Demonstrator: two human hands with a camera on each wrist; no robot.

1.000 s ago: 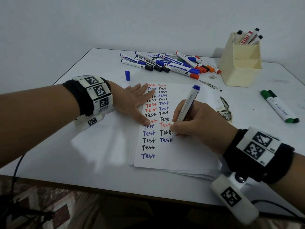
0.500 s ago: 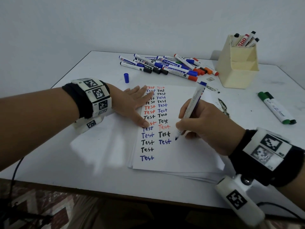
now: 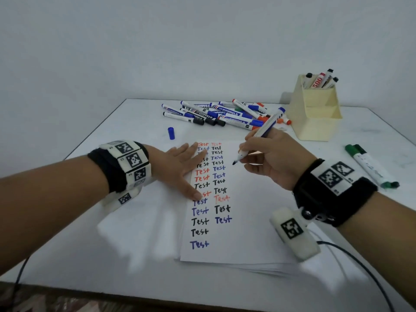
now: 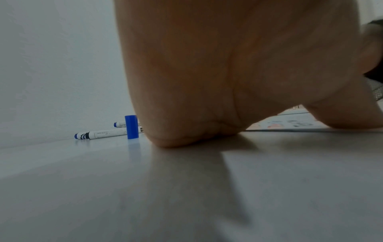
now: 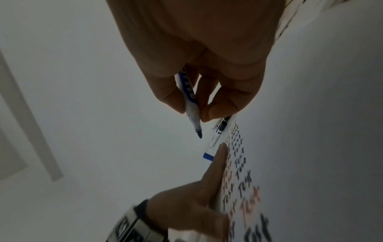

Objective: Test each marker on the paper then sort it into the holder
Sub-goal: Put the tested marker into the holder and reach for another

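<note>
Right hand [image 3: 273,158] pinches a blue marker [image 3: 261,134], uncapped, tip [image 3: 234,162] raised off the paper [image 3: 252,221] and pointing down-left; the right wrist view shows thumb and fingers [image 5: 225,104] curled round the barrel, clear gap under the tip. Left hand [image 3: 180,164] lies flat, fingers straight, pressing the paper's left edge over the first column of "Test" words. Paper is a stack on the white surface [image 3: 112,255], two columns of "Test" in red, black and blue. Blue cap [image 3: 171,133] stands upright just beyond the paper's top left corner. Pile of markers [image 3: 220,114] lies beyond the paper's top edge. Cream holder [image 3: 315,113] stands beyond the paper's top right corner, a few markers upright in its back compartment. Two green markers [image 3: 369,165] lie well right of the paper.
</note>
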